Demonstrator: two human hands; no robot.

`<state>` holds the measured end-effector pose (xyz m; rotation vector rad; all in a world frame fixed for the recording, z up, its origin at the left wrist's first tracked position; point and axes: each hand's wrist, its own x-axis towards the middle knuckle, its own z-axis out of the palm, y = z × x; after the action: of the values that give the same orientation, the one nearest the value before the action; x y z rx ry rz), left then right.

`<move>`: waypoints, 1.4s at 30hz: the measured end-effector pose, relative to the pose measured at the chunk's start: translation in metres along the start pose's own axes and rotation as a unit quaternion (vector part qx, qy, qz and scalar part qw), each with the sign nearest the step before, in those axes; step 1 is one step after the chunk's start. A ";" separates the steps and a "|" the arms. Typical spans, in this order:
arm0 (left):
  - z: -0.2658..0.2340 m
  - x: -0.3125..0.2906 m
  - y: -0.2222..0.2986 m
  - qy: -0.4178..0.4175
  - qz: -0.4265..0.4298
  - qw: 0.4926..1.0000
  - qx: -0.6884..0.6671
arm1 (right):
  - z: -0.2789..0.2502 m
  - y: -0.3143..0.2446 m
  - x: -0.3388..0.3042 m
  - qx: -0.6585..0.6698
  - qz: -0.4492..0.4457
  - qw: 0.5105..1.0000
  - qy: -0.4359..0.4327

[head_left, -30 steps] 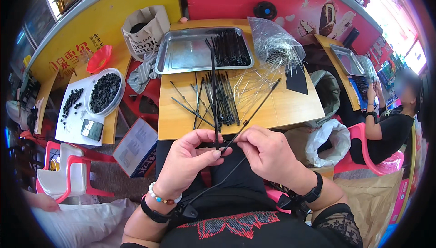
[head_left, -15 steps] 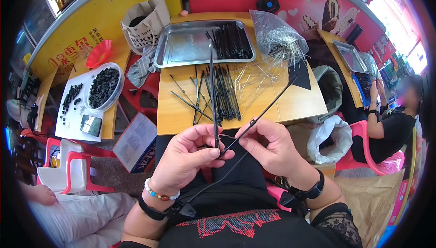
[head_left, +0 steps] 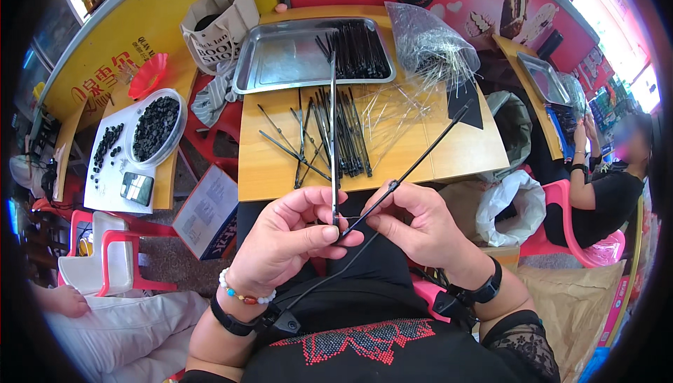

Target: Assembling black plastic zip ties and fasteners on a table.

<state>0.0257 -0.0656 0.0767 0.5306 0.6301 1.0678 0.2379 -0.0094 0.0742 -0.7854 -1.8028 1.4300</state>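
Note:
My left hand [head_left: 289, 232] is closed, thumb and fingers pinching a thin black rod [head_left: 334, 144] that stands upright and reaches above the table. My right hand [head_left: 419, 223] pinches a second thin black rod [head_left: 429, 146], tilted up to the right, with a small bulge partway along it. The lower ends of both rods come together at my left fingertips, where a fine wire [head_left: 350, 217] shows between the hands. How the rods are joined is too small to make out. Similar black rods [head_left: 345, 141] lie in a loose bundle on the table just beyond.
A metal tray [head_left: 280, 53] holds more black rods. Beside it, a clear plastic bag [head_left: 427, 32] spills thin wires onto the wooden table [head_left: 449, 162]. On the left table stand a tub of small black pieces [head_left: 158, 127] and a phone [head_left: 137, 189]. A person [head_left: 603, 190] sits at right.
The view has shifted slightly, so the table sits a little higher. The upright rod has turned a bit and shows a lighter, shiny side. Both hands keep their grip.

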 end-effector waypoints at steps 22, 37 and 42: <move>-0.003 0.004 -0.001 -0.024 -0.034 0.999 -0.027 | -0.008 0.012 0.005 0.143 0.136 0.976 -0.097; 0.011 0.017 0.006 0.049 -0.097 0.973 0.205 | -0.026 -0.018 0.027 -0.342 -0.226 0.910 -0.054; 0.009 0.018 0.003 0.057 -0.111 0.954 0.272 | -0.028 -0.013 0.023 -0.347 -0.162 0.919 -0.093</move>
<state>0.0366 -0.0484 0.0816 0.8561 1.0721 0.7067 0.2467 0.0219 0.0949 -0.6433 -2.4958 0.6488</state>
